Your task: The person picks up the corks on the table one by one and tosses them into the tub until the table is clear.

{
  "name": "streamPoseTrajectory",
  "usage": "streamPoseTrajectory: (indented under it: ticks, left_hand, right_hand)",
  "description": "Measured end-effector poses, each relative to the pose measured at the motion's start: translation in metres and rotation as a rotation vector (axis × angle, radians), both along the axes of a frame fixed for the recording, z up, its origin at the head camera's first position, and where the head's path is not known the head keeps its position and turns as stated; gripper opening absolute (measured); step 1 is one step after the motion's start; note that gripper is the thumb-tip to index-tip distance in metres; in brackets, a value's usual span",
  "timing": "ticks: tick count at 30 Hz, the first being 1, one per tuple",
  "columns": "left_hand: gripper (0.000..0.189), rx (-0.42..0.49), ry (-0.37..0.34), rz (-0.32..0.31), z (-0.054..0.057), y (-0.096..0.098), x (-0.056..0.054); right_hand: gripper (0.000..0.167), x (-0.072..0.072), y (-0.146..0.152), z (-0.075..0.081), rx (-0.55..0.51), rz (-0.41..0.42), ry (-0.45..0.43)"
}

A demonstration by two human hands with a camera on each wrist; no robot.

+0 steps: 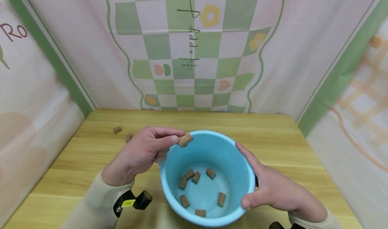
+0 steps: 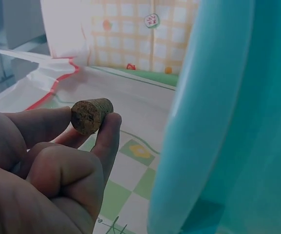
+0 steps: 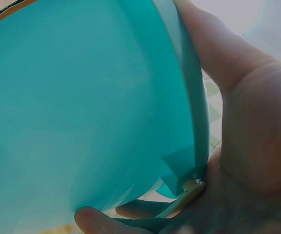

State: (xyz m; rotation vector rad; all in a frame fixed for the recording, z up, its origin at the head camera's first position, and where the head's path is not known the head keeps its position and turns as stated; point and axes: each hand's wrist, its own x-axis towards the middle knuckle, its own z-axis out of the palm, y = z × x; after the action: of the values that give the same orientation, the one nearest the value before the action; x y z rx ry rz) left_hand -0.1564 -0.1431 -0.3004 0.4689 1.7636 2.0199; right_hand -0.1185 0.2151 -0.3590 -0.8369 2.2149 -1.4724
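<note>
Between thumb and fingertips, my left hand [image 1: 145,151] pinches a brown cork [image 1: 185,140], held up at the left part of the bucket's rim. The left wrist view shows the round end of this cork [image 2: 87,117] close up. A light blue plastic bucket [image 1: 207,133] stands in front of me with its mouth facing up. My right hand [image 1: 272,187] grips the bucket's right side, thumb at the rim and fingers along the outer wall. Several corks lie scattered on the bucket's floor, one of them a cork [image 1: 221,199] at the right.
Two more corks lie on the wooden table [image 1: 266,131], left of the bucket: one cork [image 1: 117,130] farther out, another cork [image 1: 128,137] partly behind my left hand. A patterned cloth [image 1: 197,54] hangs at the back, and cloth walls flank both sides.
</note>
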Motion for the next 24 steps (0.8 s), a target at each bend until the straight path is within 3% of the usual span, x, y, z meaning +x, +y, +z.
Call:
streamPoseTrajectory:
  ticks: [8, 16, 24]
  left_hand:
    - [0.06, 0.041, -0.019, -0.029, 0.0, 0.0, 0.0]
    - [0.058, 0.09, -0.012, -0.005, -0.005, -0.006, -0.001]
    - [0.062, 0.121, 0.018, 0.019, -0.01, -0.014, -0.004]
  right_hand:
    - [0.125, 0.001, -0.001, 0.002, 0.018, -0.007, -0.009]
    - [0.124, -0.001, 0.0, -0.001, -0.017, 0.01, -0.011]
    - [0.126, 0.0, -0.001, 0.001, 0.011, -0.005, 0.007]
